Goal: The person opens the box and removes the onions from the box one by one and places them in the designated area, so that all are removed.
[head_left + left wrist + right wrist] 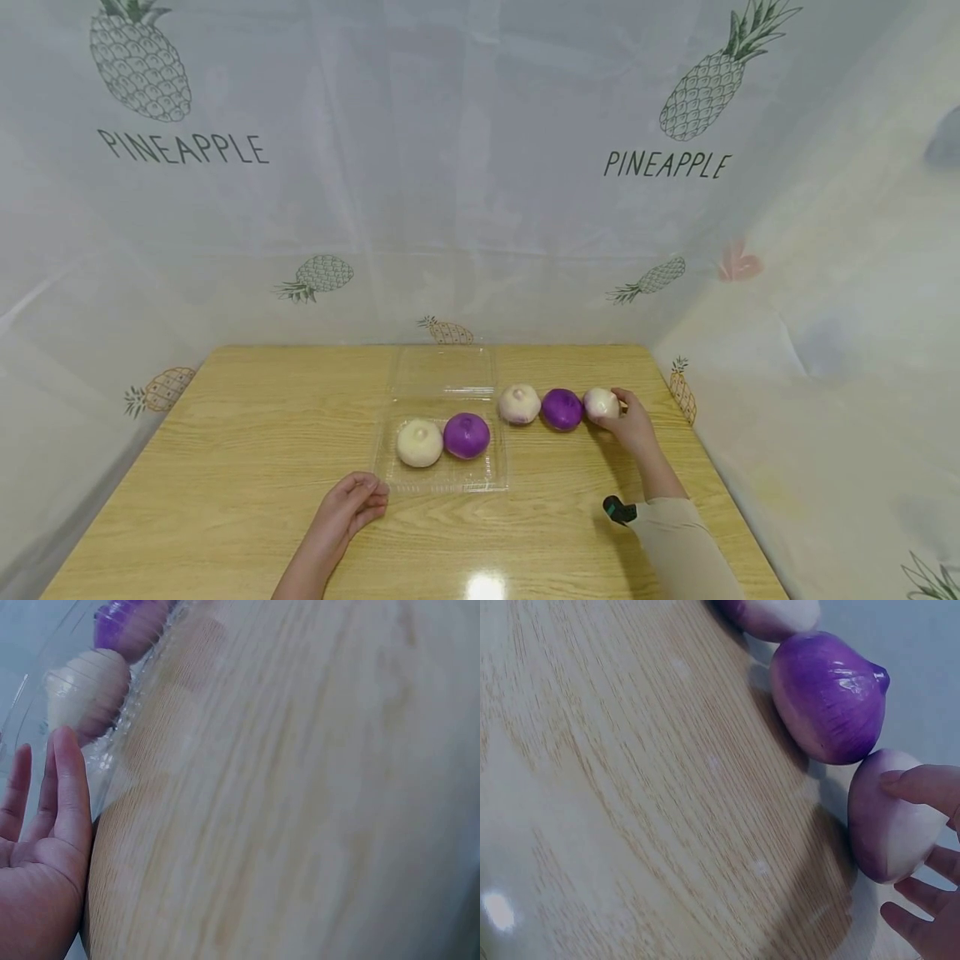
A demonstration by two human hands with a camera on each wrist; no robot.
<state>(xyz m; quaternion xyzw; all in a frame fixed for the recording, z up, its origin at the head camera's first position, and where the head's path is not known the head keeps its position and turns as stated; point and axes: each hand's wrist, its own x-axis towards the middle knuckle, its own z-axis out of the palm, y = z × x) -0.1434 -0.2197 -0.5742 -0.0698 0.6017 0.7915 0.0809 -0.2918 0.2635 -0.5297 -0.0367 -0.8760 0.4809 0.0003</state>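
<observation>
A clear plastic clamshell box point(442, 483) lies with its lid point(442, 371) folded back. Inside sit a white onion point(420, 442) and, touching it, a purple onion point(467, 436). My left hand point(352, 504) rests at the box's front left corner, fingers fairly straight in the left wrist view. To the right of the box, three onions stand in a row: a whitish one point(520, 404), a purple one point(562, 409) and a white-and-purple one point(601, 404). My right hand point(633, 423) holds this last onion between thumb and fingers, beside the purple onion point(829, 697).
Everything stands on a wood-grain table point(247, 450). A pineapple-printed curtain point(465, 183) hangs behind it and along both sides. A black device point(619, 510) is at the right wrist, by the beige sleeve point(682, 542). Light glares on the front of the table.
</observation>
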